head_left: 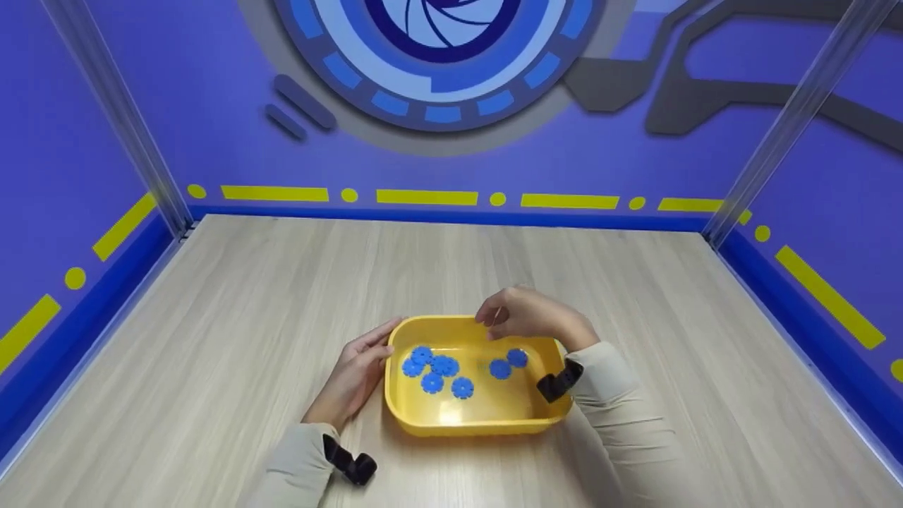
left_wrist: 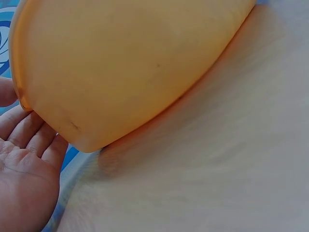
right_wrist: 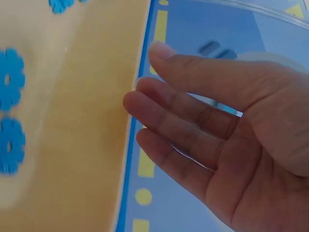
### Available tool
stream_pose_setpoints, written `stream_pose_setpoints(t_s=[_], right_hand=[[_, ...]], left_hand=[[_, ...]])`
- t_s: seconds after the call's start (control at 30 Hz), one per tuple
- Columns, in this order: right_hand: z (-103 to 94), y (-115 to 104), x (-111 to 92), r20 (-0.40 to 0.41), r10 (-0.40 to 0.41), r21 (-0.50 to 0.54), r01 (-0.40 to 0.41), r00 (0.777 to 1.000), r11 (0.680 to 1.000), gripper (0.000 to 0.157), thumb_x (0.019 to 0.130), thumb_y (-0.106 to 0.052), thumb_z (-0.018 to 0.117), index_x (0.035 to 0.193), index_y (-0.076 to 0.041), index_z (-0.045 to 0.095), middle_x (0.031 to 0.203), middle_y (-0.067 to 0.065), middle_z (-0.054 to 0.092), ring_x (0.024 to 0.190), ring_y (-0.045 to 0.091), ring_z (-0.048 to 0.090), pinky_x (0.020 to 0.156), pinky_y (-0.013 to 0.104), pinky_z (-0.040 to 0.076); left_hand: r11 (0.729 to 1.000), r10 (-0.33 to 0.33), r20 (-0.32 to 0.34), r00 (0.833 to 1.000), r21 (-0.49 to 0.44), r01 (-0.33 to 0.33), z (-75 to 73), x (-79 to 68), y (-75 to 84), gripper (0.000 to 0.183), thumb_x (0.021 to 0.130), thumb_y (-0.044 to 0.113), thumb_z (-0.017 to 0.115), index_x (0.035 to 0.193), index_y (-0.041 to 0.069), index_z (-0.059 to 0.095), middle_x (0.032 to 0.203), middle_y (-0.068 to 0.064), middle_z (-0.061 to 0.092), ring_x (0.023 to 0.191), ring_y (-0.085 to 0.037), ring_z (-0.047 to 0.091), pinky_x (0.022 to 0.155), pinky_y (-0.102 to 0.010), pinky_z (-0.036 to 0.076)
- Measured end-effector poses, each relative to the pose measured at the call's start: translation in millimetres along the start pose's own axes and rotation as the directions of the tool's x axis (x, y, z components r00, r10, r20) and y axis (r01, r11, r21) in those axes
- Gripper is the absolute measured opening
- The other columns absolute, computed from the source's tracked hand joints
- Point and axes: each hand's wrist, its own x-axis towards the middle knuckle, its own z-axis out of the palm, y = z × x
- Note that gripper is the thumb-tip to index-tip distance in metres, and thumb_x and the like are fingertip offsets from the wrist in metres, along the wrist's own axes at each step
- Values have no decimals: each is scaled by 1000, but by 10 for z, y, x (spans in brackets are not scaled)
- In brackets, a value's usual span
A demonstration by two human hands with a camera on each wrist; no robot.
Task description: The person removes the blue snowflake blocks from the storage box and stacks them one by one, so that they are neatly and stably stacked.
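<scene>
A yellow plastic tub (head_left: pixel 487 425) stands on the table in the head view. Several flat blue discs with notched edges lie inside it, a cluster toward the left with one disc (head_left: pixel 462 388) nearest the front, and two more, including a disc (head_left: pixel 517 358), toward the right. My left hand (head_left: pixel 358 370) grips the tub's left side, thumb at the rim and fingers against the outer wall (left_wrist: pixel 120 72). Above the tub's far right rim hovers my right hand (head_left: pixel 529 314), fingers loosely bent. Nothing shows between its thumb and fingers (right_wrist: pixel 174 104) in the right wrist view.
The wood-grain table (head_left: pixel 233 317) spreads around the tub. Blue printed panels with yellow dashes (head_left: pixel 427 197) rise at the back and both sides, joined by clear corner posts (head_left: pixel 790 134). Black bands (head_left: pixel 349 460) sit on both wrists over light sleeves.
</scene>
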Motion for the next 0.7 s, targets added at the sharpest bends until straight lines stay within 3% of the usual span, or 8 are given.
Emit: stream_pose_setpoints(t_s=[0.27,0.5,0.7], right_hand=[[232,-121,250,121,-90,3,90,989,996,31,83,-9,72,114,-4,70,109,10,72,94,19,68,85,34,58],[451,-265,419,215,-30,-63,44,976,997,34,84,-13,72,118,-10,70,112,2,71,93,14,67,86,30,57],[537,-329,463,223,-9,-145,42,975,989,33,85,-11,71,118,-13,70,113,-1,71,90,9,65,86,27,56]], left_hand=[[1000,-3,0,1000,11,3,-17,7,8,58,90,-3,48,145,-7,33,153,-20,32,144,-27,28,116,-36,31],[1000,-18,-29,999,16,18,-16,-22,2,57,90,-4,48,144,-7,34,153,-20,33,143,-28,29,114,-34,34],[1000,-11,-19,1000,6,11,1,7,-2,56,89,-4,48,144,-8,34,152,-20,34,143,-28,30,114,-35,35]])
